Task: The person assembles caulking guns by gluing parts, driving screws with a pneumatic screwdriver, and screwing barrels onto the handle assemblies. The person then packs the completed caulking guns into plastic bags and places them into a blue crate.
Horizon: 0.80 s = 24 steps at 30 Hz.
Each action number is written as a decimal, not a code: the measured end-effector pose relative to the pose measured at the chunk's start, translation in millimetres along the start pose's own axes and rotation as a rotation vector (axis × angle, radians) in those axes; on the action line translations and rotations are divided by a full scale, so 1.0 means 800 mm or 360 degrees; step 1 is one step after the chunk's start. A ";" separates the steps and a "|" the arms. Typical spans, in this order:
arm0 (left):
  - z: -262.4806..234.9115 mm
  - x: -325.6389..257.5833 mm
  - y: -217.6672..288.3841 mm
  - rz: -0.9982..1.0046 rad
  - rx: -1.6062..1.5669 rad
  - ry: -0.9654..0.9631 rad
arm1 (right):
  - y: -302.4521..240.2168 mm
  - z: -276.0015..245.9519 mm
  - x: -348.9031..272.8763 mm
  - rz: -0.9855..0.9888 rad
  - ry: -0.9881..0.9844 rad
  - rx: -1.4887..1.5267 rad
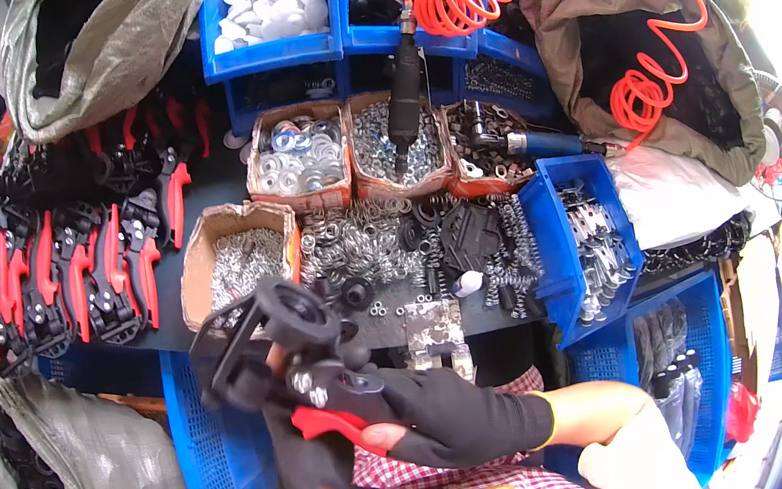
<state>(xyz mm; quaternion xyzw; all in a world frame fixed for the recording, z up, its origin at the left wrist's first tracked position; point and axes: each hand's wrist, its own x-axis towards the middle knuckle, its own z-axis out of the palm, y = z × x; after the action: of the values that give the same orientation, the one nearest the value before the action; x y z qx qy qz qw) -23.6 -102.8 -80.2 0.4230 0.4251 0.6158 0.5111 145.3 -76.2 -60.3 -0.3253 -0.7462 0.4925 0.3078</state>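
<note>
Four open brown cardboard boxes [198, 258] of small metal hardware stand on the dark tabletop [181, 311]. A black cylindrical driver [404, 91] hangs over the box of nuts and hides part of its contents; an orange coiled hose [451, 5] lies above it. At right, a blue plastic bin [554, 255] holds flat silver metal parts [597, 239]. Loose silver springs and rings [360, 239] cover the tabletop between the boxes and its near edge. At left stand rows of black tools with red levers [72, 277].

One black plastic tool assembly with a red lever [312, 357] is raised in front of the near edge, overlapping the lower part of the leftmost box. The black-gloved right hand [467, 415] is closed around the lever end, its thumb against the red lever. The black-gloved left hand [311, 469] is beneath the assembly, a fingertip showing against the body; its grip is partly hidden, and how far it is closed cannot be told.
</note>
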 end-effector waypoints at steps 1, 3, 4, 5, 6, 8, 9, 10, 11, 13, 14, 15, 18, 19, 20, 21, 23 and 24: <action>0.015 0.005 -0.001 -0.0002 -0.0871 -0.0153 | 0.002 -0.004 0.002 0.0015 -0.0021 0.0001; -0.019 0.002 -0.004 -0.0365 -0.0159 0.0019 | 0.007 -0.035 0.016 0.0417 -0.0695 -0.0534; -0.029 0.000 -0.002 -0.0330 -0.0041 0.0003 | 0.014 -0.056 0.032 0.0243 -0.0747 -0.0430; -0.036 -0.003 0.001 -0.0298 0.0068 -0.0031 | 0.030 -0.074 0.038 0.0087 -0.0642 -0.0472; -0.043 -0.003 0.004 -0.0308 0.0053 -0.0033 | 0.053 -0.089 0.045 -0.0188 -0.0550 -0.0830; -0.062 -0.005 0.008 -0.0616 -0.0044 0.0072 | 0.078 -0.102 0.059 -0.0213 -0.0577 -0.1886; -0.063 -0.010 0.005 -0.0625 -0.0050 0.0073 | 0.094 -0.105 0.066 -0.0065 -0.0886 -0.2159; -0.066 -0.016 0.000 -0.0587 -0.0347 0.0058 | 0.098 -0.097 0.072 -0.0038 -0.0971 -0.2339; -0.068 -0.020 -0.005 -0.0543 -0.0641 0.0040 | 0.102 -0.090 0.077 -0.0010 -0.1053 -0.2519; -0.065 -0.024 -0.020 -0.0560 -0.0749 0.0017 | 0.135 -0.088 0.076 -0.0166 -0.0987 -0.2447; -0.064 -0.026 -0.030 -0.0687 -0.1001 0.0052 | 0.150 -0.091 0.072 -0.0296 -0.0912 -0.2382; -0.063 -0.029 -0.038 -0.0813 -0.1251 0.0096 | 0.155 -0.092 0.072 -0.0303 -0.0924 -0.2378; -0.041 -0.033 -0.053 -0.0792 -0.0692 -0.0060 | 0.157 -0.098 0.081 -0.0489 -0.0995 -0.2527; -0.033 -0.037 -0.067 -0.0783 -0.0695 -0.0093 | 0.151 -0.101 0.084 -0.0563 -0.0960 -0.2483; -0.020 -0.038 -0.073 -0.0845 -0.0738 -0.0018 | 0.145 -0.103 0.088 -0.0633 -0.0922 -0.2440; -0.009 -0.038 -0.081 -0.0842 -0.0749 -0.0009 | 0.141 -0.106 0.091 -0.0640 -0.0936 -0.2442; 0.010 -0.032 -0.096 -0.1061 -0.0828 0.0172 | 0.131 -0.115 0.094 -0.0363 -0.0772 -0.2198; 0.015 -0.029 -0.099 -0.1083 -0.0974 0.0206 | 0.125 -0.118 0.093 -0.0364 -0.0786 -0.2204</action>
<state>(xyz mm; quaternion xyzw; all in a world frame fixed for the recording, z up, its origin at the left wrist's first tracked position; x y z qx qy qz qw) 11.8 -115.7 -154.5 0.0497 0.3693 0.5354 0.7579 192.1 63.3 -112.5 -0.2449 -0.9625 -0.0670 -0.0951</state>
